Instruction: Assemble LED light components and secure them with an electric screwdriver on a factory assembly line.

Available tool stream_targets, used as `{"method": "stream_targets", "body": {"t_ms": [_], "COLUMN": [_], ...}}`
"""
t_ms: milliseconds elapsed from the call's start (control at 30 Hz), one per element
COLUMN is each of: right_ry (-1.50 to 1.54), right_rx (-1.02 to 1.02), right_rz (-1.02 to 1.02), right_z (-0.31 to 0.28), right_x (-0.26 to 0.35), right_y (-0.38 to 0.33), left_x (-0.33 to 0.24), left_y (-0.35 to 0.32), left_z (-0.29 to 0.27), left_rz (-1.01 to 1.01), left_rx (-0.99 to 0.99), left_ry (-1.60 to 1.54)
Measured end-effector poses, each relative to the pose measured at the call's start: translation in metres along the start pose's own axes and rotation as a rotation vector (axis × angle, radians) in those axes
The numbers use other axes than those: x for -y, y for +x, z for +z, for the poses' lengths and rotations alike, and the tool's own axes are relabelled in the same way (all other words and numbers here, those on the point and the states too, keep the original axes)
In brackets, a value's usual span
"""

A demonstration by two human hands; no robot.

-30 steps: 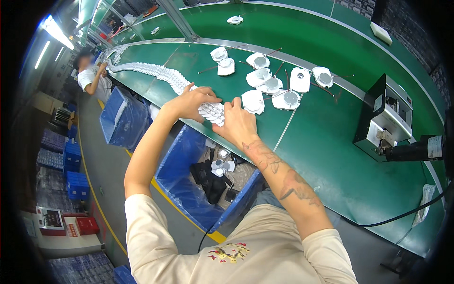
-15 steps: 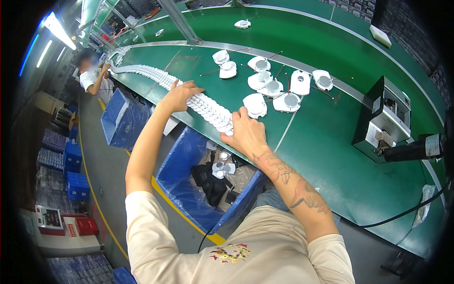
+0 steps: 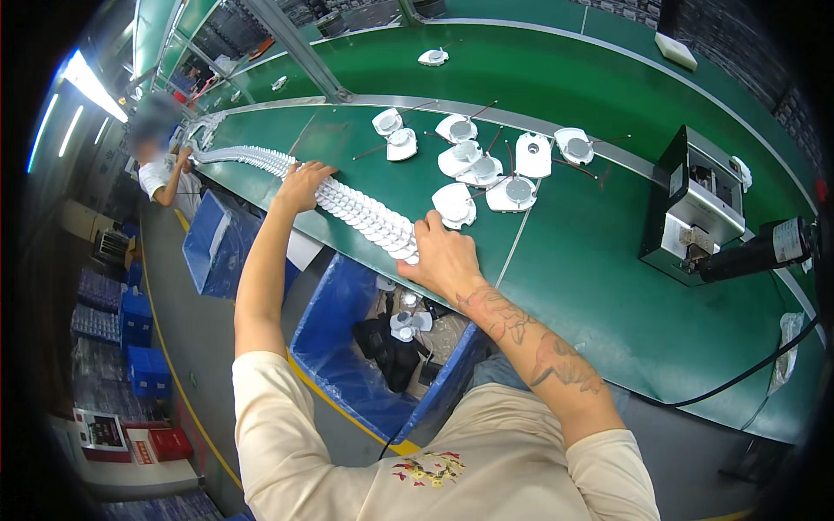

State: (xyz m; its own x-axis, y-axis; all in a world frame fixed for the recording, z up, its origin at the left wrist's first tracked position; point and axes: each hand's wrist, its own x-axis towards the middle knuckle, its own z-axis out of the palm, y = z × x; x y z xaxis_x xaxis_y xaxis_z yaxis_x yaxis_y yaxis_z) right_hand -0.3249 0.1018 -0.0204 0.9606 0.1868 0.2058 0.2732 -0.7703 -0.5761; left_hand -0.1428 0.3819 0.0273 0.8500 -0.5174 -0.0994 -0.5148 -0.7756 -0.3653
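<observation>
Nearest, a blue plastic bin of dark and white parts stands on the grey floor under the green conveyor table. On its near edge lies a long row of overlapping white plastic pieces; the right hand presses its near end, the left hand rests farther along, hands well apart. Beyond lie round white housings; a co-worker stands far left

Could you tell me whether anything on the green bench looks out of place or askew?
Nothing looks damaged or spilled. The loose white parts lie at mixed angles, unlike the neat overlapping row stretched between the left hand and right hand.
</observation>
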Motion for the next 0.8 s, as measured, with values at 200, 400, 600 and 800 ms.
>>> {"method": "stream_targets", "body": {"t_ms": [200, 400, 600, 800], "right_ry": [-0.007, -0.005, -0.06, -0.135], "right_rx": [0.004, 0.032, 0.012, -0.087], "right_rz": [-0.012, -0.003, 0.017, 0.063], "right_z": [-0.003, -0.01, -0.037, -0.074], "right_x": [-0.001, -0.004, -0.014, -0.049], "right_y": [-0.002, -0.012, -0.054, -0.101], "left_x": [0.002, 0.002, 0.001, -0.015], "left_y": [-0.002, -0.004, -0.006, -0.004], "left_z": [-0.003, -0.003, 0.001, -0.011], "left_rz": [0.026, 0.002, 0.027, 0.024], "left_rx": [-0.026, 0.025, -0.015, 0.068], "left_ry": [-0.079, -0.031, 0.023, 0.05]}}
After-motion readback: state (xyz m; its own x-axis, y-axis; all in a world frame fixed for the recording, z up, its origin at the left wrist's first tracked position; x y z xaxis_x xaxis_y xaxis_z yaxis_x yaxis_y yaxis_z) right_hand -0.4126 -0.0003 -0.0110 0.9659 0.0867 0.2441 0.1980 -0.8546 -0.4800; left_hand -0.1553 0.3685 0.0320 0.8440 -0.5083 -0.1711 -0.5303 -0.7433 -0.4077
